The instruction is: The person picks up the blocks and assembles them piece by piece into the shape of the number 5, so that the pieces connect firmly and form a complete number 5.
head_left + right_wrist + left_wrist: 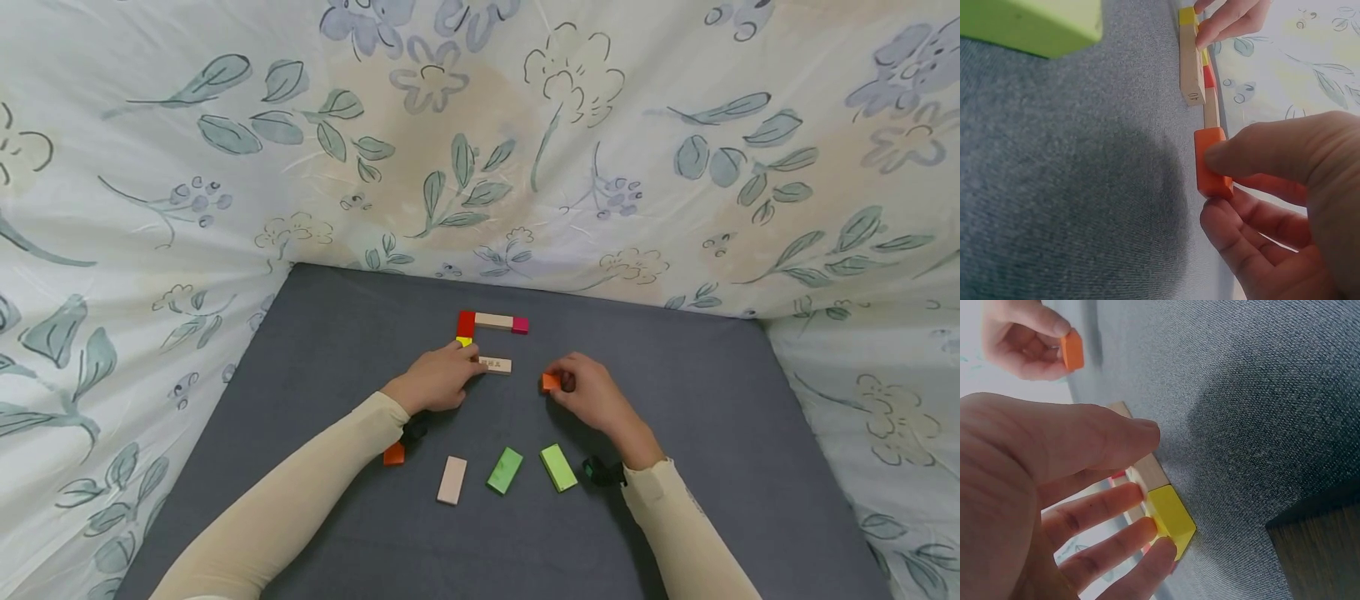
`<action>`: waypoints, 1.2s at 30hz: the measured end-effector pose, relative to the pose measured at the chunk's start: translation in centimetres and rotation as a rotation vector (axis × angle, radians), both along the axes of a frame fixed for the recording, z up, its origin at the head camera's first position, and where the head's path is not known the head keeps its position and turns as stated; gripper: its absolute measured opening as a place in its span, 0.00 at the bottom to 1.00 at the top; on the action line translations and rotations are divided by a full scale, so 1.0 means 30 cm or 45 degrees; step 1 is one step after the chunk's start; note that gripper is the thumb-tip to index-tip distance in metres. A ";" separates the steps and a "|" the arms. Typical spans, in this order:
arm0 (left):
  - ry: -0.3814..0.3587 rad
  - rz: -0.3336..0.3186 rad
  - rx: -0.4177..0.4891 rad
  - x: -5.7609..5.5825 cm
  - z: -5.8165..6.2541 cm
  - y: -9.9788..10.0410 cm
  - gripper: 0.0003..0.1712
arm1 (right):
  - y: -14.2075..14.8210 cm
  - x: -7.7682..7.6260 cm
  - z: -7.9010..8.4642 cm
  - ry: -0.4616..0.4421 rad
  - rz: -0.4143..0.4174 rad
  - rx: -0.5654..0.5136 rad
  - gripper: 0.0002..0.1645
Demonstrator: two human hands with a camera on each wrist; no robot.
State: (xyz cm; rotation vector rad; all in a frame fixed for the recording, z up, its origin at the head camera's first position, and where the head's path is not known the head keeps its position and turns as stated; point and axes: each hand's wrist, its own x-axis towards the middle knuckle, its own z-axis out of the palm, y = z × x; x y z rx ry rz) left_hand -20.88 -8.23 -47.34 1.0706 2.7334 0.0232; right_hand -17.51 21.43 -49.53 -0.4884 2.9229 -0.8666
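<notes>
My left hand [438,377] reaches over a row of small blocks, its fingers fairly straight. In the left wrist view its fingertips rest against a yellow block [1171,512], while the thumb lies over a plain wooden block [1152,471] that butts up to it. Printed characters show on that wooden block [496,365] in the head view. Farther back, a red block [466,323], another wooden block [493,321] and a crimson block [521,326] form a line. To the right, my right hand [592,396] pinches an orange block [1208,169] between thumb and fingers.
Nearer my body lie an orange block [393,454], partly covered by the left arm, a pale wooden block [452,480], a green block [505,471] and a lime block [558,467]. Floral fabric [480,167] rises behind the dark grey tabletop [720,433] and along its sides.
</notes>
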 end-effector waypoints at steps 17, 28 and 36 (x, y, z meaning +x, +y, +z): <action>-0.022 0.011 0.004 -0.001 0.003 0.008 0.28 | -0.031 -0.024 0.025 0.015 -0.016 -0.012 0.15; -0.042 0.017 -0.008 0.000 0.014 0.011 0.28 | -0.057 -0.055 0.027 0.017 0.000 -0.001 0.14; -0.056 0.028 -0.031 -0.005 0.010 0.011 0.30 | -0.079 -0.080 0.031 -0.009 0.021 0.015 0.16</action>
